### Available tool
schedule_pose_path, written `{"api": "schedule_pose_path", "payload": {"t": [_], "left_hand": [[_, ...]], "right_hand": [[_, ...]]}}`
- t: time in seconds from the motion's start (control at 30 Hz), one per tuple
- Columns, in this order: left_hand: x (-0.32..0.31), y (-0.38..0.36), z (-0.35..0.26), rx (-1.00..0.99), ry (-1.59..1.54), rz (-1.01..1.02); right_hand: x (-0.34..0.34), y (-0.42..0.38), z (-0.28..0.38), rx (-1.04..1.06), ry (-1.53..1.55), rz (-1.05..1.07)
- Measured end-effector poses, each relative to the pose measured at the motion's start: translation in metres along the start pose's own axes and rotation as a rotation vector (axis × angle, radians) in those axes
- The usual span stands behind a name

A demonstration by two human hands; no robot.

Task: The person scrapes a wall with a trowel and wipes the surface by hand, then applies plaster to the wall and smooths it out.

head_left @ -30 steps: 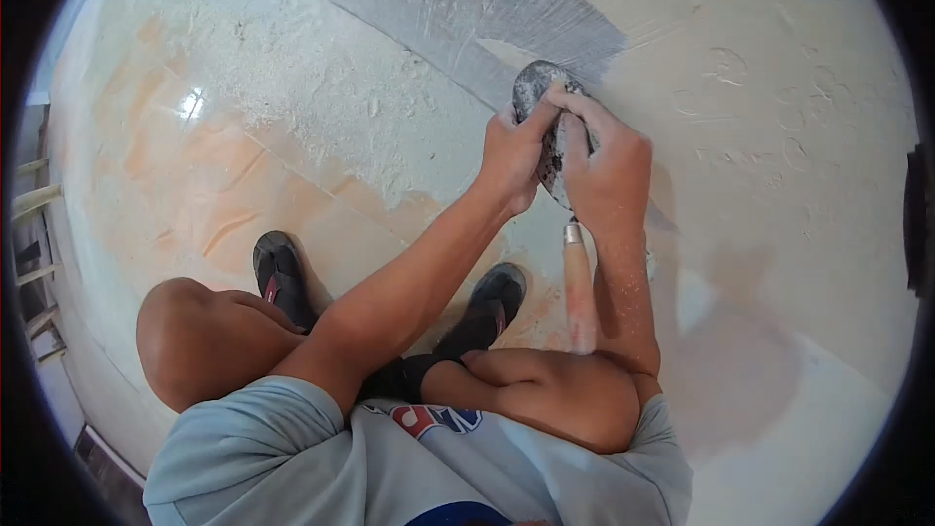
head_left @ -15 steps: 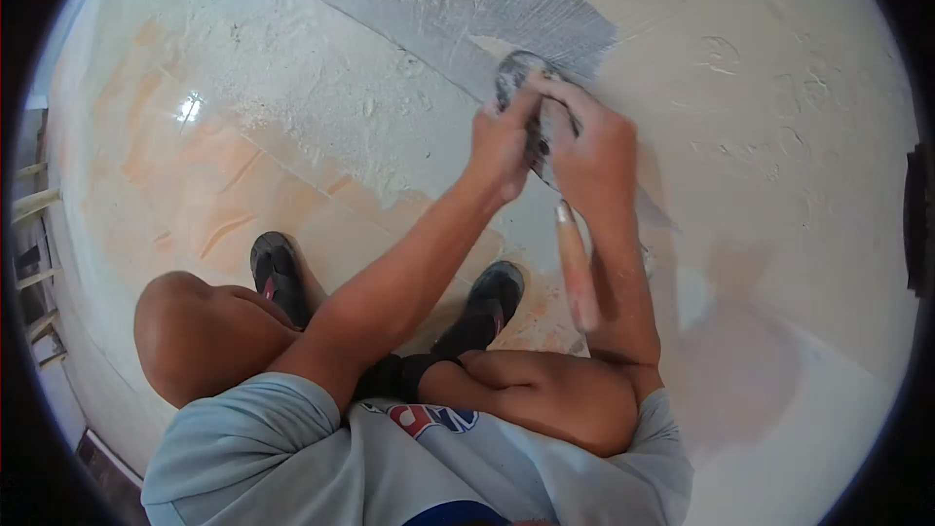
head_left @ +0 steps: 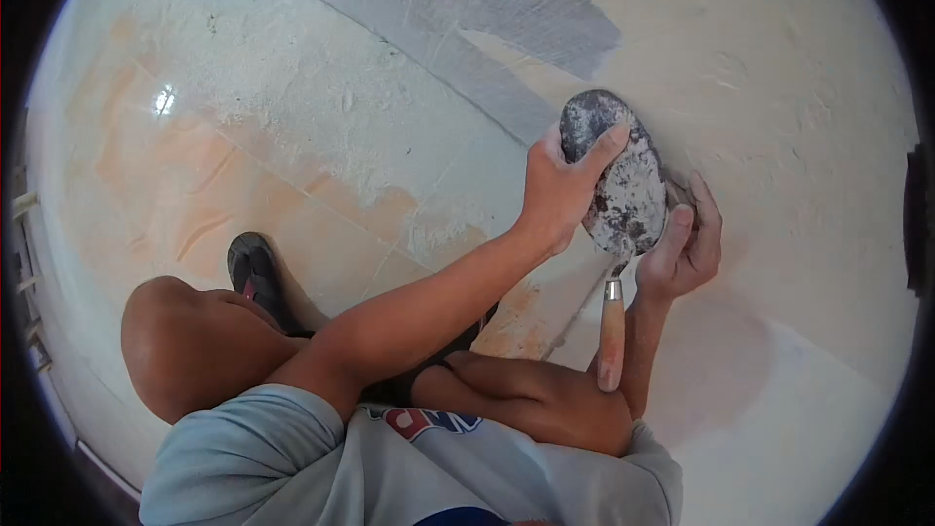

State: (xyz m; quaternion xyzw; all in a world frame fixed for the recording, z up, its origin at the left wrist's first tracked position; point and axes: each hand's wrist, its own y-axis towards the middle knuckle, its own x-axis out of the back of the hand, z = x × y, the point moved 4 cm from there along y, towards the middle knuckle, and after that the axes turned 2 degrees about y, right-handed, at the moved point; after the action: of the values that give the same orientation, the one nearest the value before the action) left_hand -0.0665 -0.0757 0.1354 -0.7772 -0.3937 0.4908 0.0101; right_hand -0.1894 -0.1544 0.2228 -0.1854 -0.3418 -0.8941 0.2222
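Note:
An oval, dark metal blade crusted with white material, part of a trowel (head_left: 623, 180), is held up in front of the wall. Its wooden handle (head_left: 611, 336) points down toward the knee. My left hand (head_left: 575, 175) grips the blade's left side, with the thumb lying across its face. At the blade's lower right edge is my right hand (head_left: 687, 244), its fingers curled and apart, off the handle. Whether its fingertips touch the blade's edge I cannot tell.
Grey, streaked coating (head_left: 497, 0) covers part of the pale wall (head_left: 779, 136) at the top. Dusty floor tiles (head_left: 321, 205) with white powder and orange patches lie at the left. A dark shoe (head_left: 261, 278) stands on them. Slatted pieces show at the far left edge.
Both hands and the trowel have moved down and right. The blade now faces the camera. My right hand has opened and shifted to the blade's lower right side.

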Motion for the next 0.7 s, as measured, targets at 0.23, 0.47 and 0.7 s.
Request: {"api": "schedule_pose_path", "payload": {"t": [0.23, 0.47, 0.7], "left_hand": [[0.002, 0.002, -0.007, -0.021, -0.063, -0.024], [0.006, -0.002, -0.009, 0.007, -0.176, -0.06], [0.004, -0.002, -0.01, 0.024, -0.145, -0.006]], "right_hand": [[0.013, -0.019, -0.018, 0.246, -0.02, 0.136], [-0.016, -0.043, 0.019, 0.448, -0.196, 0.345], [-0.045, -0.024, 0.038, 0.199, -0.266, 0.271]]}}
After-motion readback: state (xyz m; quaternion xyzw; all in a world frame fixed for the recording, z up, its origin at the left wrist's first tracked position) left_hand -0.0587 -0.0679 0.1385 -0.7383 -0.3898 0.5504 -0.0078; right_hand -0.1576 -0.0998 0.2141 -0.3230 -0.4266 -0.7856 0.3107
